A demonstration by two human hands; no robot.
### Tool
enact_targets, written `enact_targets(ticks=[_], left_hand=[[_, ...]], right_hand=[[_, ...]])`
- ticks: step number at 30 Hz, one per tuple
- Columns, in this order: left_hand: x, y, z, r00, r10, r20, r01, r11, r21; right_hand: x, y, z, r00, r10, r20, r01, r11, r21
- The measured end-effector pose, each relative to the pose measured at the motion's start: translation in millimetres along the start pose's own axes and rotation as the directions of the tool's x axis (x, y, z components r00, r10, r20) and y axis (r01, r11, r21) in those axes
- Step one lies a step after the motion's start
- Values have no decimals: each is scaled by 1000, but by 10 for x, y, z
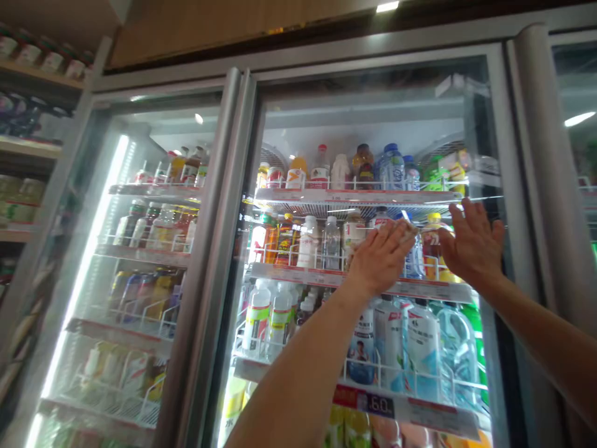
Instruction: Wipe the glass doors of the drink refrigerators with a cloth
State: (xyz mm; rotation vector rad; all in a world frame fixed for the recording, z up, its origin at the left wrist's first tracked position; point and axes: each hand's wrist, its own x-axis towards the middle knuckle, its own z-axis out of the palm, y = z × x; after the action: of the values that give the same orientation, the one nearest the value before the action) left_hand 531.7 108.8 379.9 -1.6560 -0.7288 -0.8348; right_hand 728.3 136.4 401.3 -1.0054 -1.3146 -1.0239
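Note:
My left hand (380, 252) reaches up and lies against the middle glass door (373, 93) of a drinks cooler. A pale, crumpled cloth (410, 229) shows at its fingertips; the rest of it is hidden under the fingers. To the right, my right hand (476, 242) is raised near the door's right edge, palm toward the glass and fingers spread. Nothing shows in it, and I cannot tell whether it touches the glass. Behind the glass, both hands are level with the second shelf of bottles (308, 241).
A left cooler door (158, 137) with bottled drinks stands beside a metal door frame (219, 249). Open shelves (28, 146) with jars are at far left. Large bottles (422, 342) fill a lower shelf, above a price label (380, 404). A thick metal post (541, 155) stands right.

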Motion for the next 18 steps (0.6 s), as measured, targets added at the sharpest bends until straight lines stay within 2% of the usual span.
enact_targets(ticks=[2,3,4,5,6,7,8,9,10,11,12,13,14,15,16,18], left_hand=[[-101,-295,-112,999,-41,-2,41,999,2],[-177,-524,-197,992,-122,-18,122,993,8],[-253,-758,-283,966,-251,-53,253,967,17],[-315,-955,-355,912,-395,-111,399,917,18],[-352,-1080,-400,832,-525,-176,535,845,8],[-359,-1109,-409,774,-596,-211,609,793,-5],[-334,-1036,-381,759,-613,-220,626,780,-13],[-282,-871,-322,796,-571,-199,580,814,-14],[-215,-639,-241,873,-465,-147,469,883,-11],[-144,-380,-152,949,-302,-89,302,953,-16],[-84,-133,-69,992,-117,-37,116,993,-26],[-47,59,-6,1000,-8,-11,7,1000,-29],[-42,165,28,999,53,3,-52,998,-28],[-72,168,27,997,77,10,-77,997,-21],[-134,66,-10,999,52,7,-52,999,-9],[-326,-374,-159,995,-94,-27,95,995,21]], right_hand=[[-6,-11,-15,1000,5,16,-6,1000,9],[-7,-18,-18,1000,10,22,-10,1000,12],[-7,-24,-19,1000,16,24,-17,1000,15],[-7,-29,-19,999,23,26,-23,1000,16],[-5,-33,-18,999,28,28,-29,999,15],[-3,-35,-17,999,31,30,-31,999,13],[-2,-36,-17,999,30,32,-30,1000,9],[-1,-35,-17,999,27,32,-27,1000,6],[-1,-33,-19,999,23,30,-23,1000,4],[-3,-30,-21,999,19,26,-19,1000,4],[-4,-26,-22,1000,16,21,-16,1000,5],[-6,-23,-23,1000,15,17,-15,1000,8],[-8,-20,-24,1000,15,16,-15,1000,11],[-9,-19,-23,1000,17,16,-17,1000,15],[-9,-20,-23,1000,20,17,-21,1000,18],[-7,-26,-22,999,30,21,-31,999,21]])
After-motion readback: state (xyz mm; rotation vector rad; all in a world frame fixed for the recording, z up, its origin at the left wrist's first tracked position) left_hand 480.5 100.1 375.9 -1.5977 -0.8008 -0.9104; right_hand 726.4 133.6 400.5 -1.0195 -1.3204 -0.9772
